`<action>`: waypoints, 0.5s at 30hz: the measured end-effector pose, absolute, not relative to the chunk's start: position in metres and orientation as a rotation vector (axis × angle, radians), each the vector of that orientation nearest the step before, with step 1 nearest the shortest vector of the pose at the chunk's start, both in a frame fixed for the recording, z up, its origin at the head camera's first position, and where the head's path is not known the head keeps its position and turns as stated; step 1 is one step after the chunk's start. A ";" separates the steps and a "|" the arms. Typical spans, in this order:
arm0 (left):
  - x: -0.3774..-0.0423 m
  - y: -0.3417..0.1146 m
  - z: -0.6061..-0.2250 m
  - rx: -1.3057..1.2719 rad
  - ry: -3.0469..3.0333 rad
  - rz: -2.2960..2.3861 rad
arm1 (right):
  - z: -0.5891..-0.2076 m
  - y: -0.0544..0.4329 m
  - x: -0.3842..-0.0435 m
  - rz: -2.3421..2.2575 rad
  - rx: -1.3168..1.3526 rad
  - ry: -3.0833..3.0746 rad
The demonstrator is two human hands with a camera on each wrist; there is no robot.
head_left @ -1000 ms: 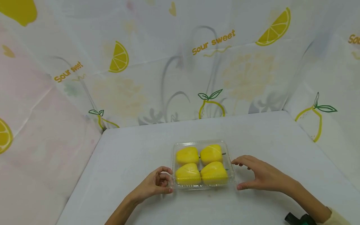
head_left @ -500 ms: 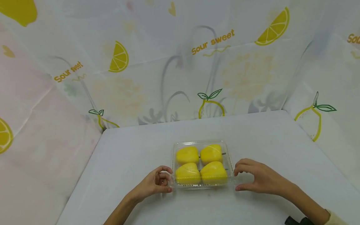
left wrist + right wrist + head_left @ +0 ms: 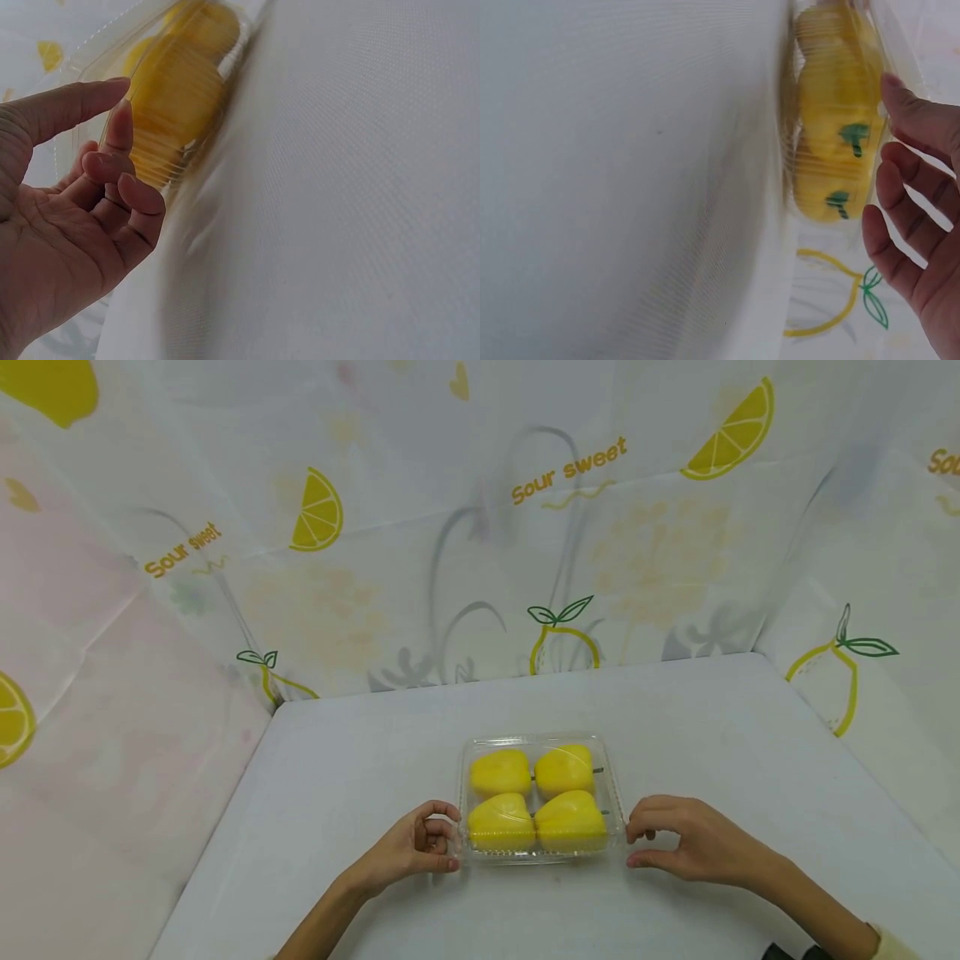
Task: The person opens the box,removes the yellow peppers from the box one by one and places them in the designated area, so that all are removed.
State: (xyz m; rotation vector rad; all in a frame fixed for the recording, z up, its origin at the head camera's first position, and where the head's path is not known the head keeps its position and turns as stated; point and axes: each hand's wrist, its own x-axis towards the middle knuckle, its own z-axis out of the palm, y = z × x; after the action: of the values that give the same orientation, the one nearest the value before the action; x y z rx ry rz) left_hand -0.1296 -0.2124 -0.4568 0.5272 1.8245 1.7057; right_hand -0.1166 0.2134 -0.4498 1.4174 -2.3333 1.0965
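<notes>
A clear plastic clamshell box (image 3: 540, 858) lies flat on the white table, its lid down. Inside are several yellow bell peppers (image 3: 570, 822); their green stems (image 3: 838, 200) show through the side in the right wrist view. My left hand (image 3: 408, 847) pinches the box's left rim near the front corner between thumb and index finger, the other fingers curled. At the right rim, my right hand (image 3: 693, 839) has thumb and fingertips at the edge and appears to pinch it, its remaining fingers loosely bent in the right wrist view.
The white table (image 3: 360, 752) meets a fabric backdrop (image 3: 420, 568) printed with lemons and lettering at the back and sides. A dark object (image 3: 787, 952) is partly visible at the lower right, beside the right forearm.
My right hand has moved slightly toward me and in to the box's right rim, its fingers closing toward the thumb. My left hand and the box have hardly moved.
</notes>
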 end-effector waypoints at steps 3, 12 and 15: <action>-0.129 -0.212 -0.457 0.537 1.819 1.709 | -0.450 0.212 -0.116 1.099 1.435 -2.296; -0.130 -0.212 -0.456 0.530 1.828 1.702 | -0.450 0.209 -0.114 1.076 1.454 -2.243; -0.130 -0.212 -0.456 0.531 1.832 1.697 | -0.450 0.208 -0.114 1.050 1.447 -2.237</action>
State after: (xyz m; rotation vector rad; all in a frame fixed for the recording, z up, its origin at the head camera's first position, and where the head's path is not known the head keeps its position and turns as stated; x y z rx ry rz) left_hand -0.1300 -0.2121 -0.4557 0.5306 1.8320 1.6970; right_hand -0.1138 0.2082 -0.4498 1.4472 -2.2372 1.0496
